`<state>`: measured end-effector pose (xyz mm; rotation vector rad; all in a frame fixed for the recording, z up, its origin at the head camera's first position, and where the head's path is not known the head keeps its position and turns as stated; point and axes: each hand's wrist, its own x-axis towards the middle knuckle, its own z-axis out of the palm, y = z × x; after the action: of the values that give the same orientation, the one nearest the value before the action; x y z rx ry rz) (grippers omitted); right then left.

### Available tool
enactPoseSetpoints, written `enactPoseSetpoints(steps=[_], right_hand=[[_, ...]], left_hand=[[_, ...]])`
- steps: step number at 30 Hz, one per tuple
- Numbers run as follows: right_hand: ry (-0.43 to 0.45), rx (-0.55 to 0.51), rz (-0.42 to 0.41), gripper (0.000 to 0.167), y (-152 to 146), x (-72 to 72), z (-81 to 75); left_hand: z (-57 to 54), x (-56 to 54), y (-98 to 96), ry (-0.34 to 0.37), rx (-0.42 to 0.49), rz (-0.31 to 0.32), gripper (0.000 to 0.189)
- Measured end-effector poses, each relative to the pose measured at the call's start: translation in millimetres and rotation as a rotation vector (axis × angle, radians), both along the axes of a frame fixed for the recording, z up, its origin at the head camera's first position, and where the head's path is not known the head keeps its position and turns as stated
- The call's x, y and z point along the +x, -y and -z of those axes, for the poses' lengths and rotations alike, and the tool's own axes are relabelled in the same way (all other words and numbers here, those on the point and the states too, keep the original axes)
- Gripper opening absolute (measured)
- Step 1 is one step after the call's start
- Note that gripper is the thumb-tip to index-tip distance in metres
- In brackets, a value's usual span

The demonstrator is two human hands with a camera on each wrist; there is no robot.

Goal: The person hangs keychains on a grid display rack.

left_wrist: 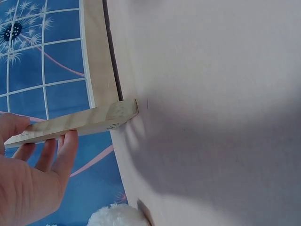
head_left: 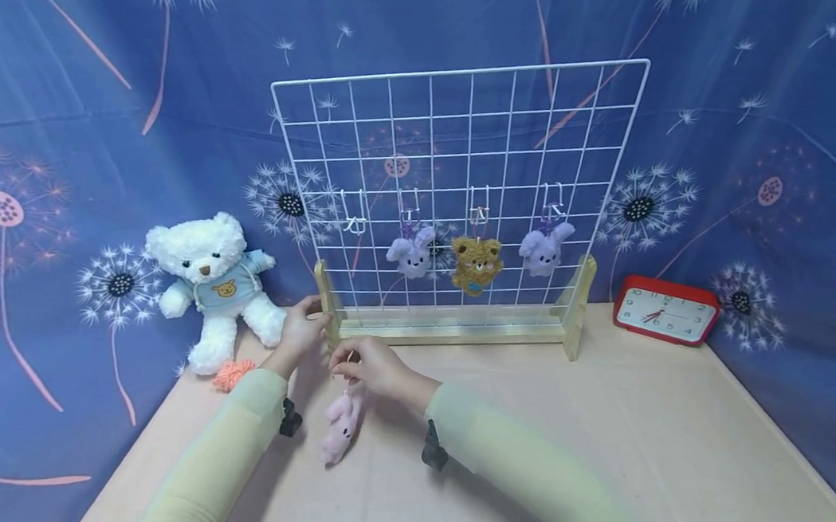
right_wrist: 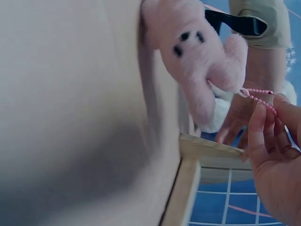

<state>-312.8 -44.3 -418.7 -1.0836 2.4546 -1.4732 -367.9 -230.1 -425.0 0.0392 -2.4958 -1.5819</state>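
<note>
My right hand point(head_left: 377, 366) pinches the pink bead chain point(right_wrist: 256, 96) of a pink plush bunny point(head_left: 341, 428). The bunny dangles below the fingertips, low over the table, with its dark eyes showing in the right wrist view. At the rack's left end, my left hand point(head_left: 302, 335) grips the wooden side foot point(left_wrist: 89, 121), thumb on one face and fingers on the other. That foot carries a white wire grid point(head_left: 469, 128). Hooked on the grid hang two lilac bunnies point(head_left: 413, 253) and, between them, a brown bear point(head_left: 477, 265). A bare white hook point(head_left: 353, 217) hangs at the left.
A white teddy bear point(head_left: 206, 256) in a blue hoodie sits against the backdrop, left of the rack. By its foot lies an orange yarn pompom point(head_left: 234, 374). A red alarm clock point(head_left: 666, 310) stands at the back right of the table point(head_left: 666, 436).
</note>
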Motion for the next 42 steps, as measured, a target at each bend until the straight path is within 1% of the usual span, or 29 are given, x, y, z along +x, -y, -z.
enactPoseSetpoints(steps=[7, 11, 14, 18, 26, 34, 38, 42], right_hand=[[-0.015, -0.032, -0.036, 0.004, -7, -3.3, -20.8], [-0.090, -0.013, -0.025, 0.001, -10, -7.9, -32.4], [-0.161, 0.022, 0.012, 0.002, -13, -11.7, -42.1], [-0.217, 0.040, 0.062, 0.003, -17, -15.8, -58.2], [-0.300, -0.016, 0.138, 0.001, -19, -19.8, -93.0], [-0.370, -0.043, 0.223, 0.006, -18, -22.9, -128.0], [-0.415, -0.071, 0.252, 0.006, -19, -24.4, -141.4], [-0.447, -0.121, 0.274, 0.006, -18, -26.3, -151.5]], left_hand=[[0.5, -0.2, -0.4, -0.023, 0.002, 0.007, 0.046], [2.0, -1.6, -0.5, -0.026, 0.004, 0.009, 0.046], [2.7, -2.7, -0.1, -0.026, 0.008, 0.012, 0.046], [2.7, -3.4, 0.0, -0.032, 0.010, 0.016, 0.045], [0.5, -2.5, 0.1, -0.034, 0.025, 0.019, 0.045], [1.9, -3.7, 0.9, -0.015, 0.016, 0.002, 0.045], [2.0, -3.6, 1.3, -0.008, 0.015, -0.005, 0.045], [2.5, -3.7, 1.4, -0.001, 0.026, -0.007, 0.044]])
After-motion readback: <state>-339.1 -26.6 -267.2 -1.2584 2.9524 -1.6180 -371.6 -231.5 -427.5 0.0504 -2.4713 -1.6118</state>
